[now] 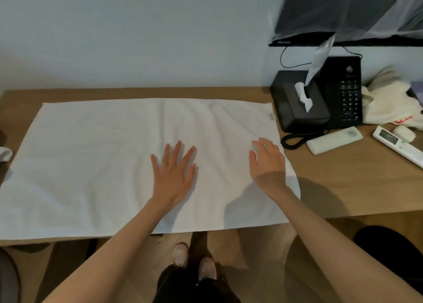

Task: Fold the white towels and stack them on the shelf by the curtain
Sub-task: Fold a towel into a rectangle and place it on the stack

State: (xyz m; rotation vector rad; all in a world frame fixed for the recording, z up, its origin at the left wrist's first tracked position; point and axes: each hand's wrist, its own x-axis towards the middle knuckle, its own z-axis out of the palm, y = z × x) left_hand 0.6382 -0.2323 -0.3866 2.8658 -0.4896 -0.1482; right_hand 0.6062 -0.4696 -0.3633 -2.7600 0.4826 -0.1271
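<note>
Currently a white towel (103,165) lies spread out flat on a wooden desk (357,188), covering most of its left and middle. Its long sides run along the back and front edges, and its near hem reaches just over the front edge. Soft creases run across its right half, and a small label shows at its far right corner.

The left hand (174,172) rests palm down on the towel near its middle, fingers straight and fanned apart, gripping nothing. The right hand (267,163) is open too, its fingers loosely bent over the towel close to the right hem. It casts a shadow on the cloth below, and whether its fingertips touch the fabric cannot be told.

Toward the desk's back right corner, just beyond the towel's right hem, stands a black tissue box (295,114) with a tissue sticking up. A black telephone (348,92) sits against its right side, with a coiled cord (295,140) trailing in front. A white remote (334,140) lies near the cord, and a second remote (398,145) lies by the right edge. A cream cloth bag (386,103) is slumped behind them. A television (332,11) hangs above, partly veiled by a sheer curtain (402,11).
</note>
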